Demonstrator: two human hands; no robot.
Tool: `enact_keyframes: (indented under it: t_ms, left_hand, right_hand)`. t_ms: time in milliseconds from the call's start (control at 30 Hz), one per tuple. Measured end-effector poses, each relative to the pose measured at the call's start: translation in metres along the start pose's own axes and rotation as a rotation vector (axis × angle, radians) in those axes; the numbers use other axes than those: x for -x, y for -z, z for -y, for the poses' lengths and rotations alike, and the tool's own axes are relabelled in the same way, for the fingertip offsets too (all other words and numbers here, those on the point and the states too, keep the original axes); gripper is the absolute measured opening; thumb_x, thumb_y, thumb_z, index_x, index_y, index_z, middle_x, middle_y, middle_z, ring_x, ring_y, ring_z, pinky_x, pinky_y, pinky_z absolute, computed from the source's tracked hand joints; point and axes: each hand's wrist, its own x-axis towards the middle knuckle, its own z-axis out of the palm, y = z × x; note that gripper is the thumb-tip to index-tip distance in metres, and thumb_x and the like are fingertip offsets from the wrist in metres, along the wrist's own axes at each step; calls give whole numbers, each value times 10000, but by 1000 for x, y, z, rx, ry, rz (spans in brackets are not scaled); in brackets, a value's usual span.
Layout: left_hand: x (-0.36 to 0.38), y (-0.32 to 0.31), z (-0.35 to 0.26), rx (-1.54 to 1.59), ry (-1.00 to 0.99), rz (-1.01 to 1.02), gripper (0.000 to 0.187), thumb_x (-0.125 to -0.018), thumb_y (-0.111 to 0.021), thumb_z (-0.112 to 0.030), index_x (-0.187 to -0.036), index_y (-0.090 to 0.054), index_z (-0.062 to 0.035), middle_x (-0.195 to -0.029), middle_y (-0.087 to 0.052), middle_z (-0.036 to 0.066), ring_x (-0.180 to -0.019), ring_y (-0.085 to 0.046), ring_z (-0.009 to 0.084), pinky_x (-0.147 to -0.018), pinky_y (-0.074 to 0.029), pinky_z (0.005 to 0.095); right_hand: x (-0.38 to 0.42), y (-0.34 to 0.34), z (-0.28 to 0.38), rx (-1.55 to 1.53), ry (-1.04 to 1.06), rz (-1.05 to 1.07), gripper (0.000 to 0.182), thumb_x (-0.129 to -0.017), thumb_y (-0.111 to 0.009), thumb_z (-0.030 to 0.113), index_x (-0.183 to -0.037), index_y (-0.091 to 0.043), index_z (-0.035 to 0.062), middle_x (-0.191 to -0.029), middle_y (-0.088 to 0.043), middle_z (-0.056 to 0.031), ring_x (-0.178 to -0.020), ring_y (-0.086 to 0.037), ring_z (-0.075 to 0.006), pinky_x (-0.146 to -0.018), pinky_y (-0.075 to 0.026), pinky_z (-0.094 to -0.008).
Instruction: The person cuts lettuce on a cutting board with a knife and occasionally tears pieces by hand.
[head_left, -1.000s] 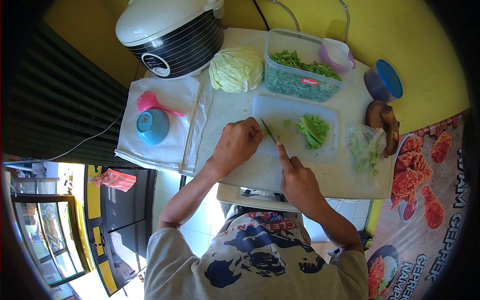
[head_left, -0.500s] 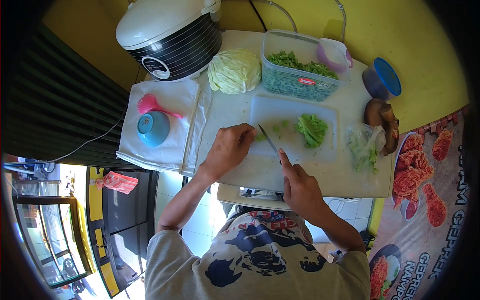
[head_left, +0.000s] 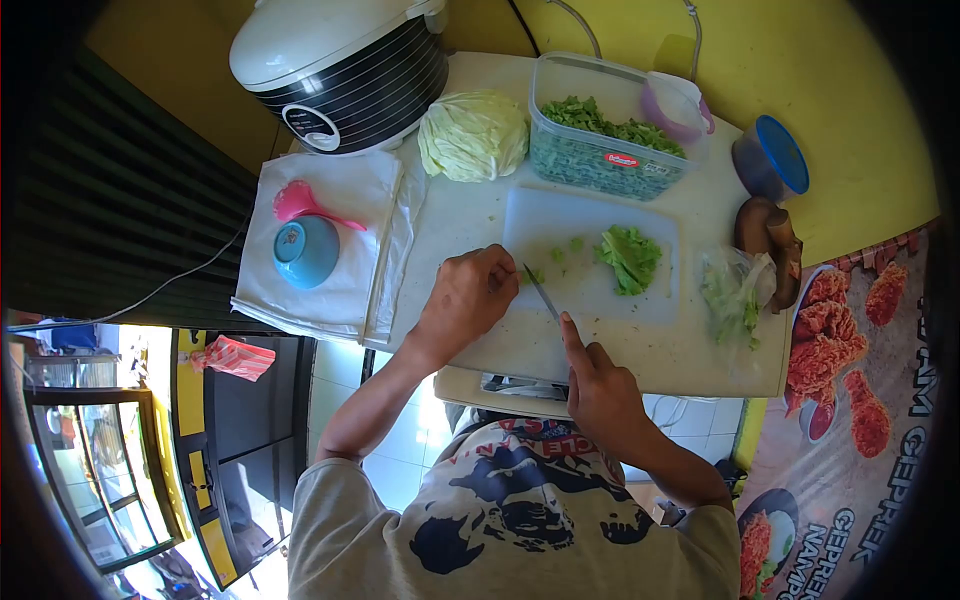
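My right hand (head_left: 602, 385) is closed round the handle of a knife (head_left: 542, 291), its index finger stretched along the top. The blade points up and left over the lower left of the white cutting board (head_left: 580, 208). Just left of the blade tip is my left hand (head_left: 472, 290), fingers pressed together at the board's left edge; what they pinch, if anything, is hidden. A small green scrap (head_left: 533, 277) lies beside its fingertips. A lettuce leaf (head_left: 629, 260) rests on the board's right half, with small green bits to its left.
Behind the board stands a clear container (head_left: 605, 170) of cut greens with a purple-rimmed cup (head_left: 677, 105). A cabbage (head_left: 473, 137), rice cooker (head_left: 340, 75), blue bowl (head_left: 307, 252) and pink spoon (head_left: 318, 212) are left. A bag of greens (head_left: 735, 295) and blue-lidded tub (head_left: 771, 158) are right.
The view has shifted slightly. Both hands keep nearly the same pose, and the knife tip sits slightly lower on the board. The leaf stays where it was.
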Motion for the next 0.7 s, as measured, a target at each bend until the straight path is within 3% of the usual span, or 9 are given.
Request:
enact_keyframes:
  t_ms: [433,633,700]
  left_hand:
    - [-1,0,2,-27,-8,12,111,-904,-717,-40,-963,-697,52,-797,-737,142,-686,-719,191,-683,-579,315]
    - [1,-1,5,-37,-48,-8,93,-906,-697,-16,-973,-686,47,-813,-726,162,-709,-725,238,-693,-581,342]
    - [-1,-5,7,-46,-82,-41,95,-911,-699,-17,-983,-681,41,-822,-716,167,-726,-725,251,-697,-580,357]
  right_hand:
    - [-34,-6,0,93,31,-15,873,-821,-670,25,-1625,-330,46,-888,-615,-181,-571,-653,-340,-542,-569,-442]
    - [-12,6,-11,52,43,31,801,-879,-644,21,-1620,-343,52,-869,-611,-169,-581,-653,-332,-554,-568,-445]
    - [-11,13,-17,-24,37,-44,760,-908,-625,9,-1615,-351,57,-882,-625,-180,-621,-665,-345,-583,-571,-453]
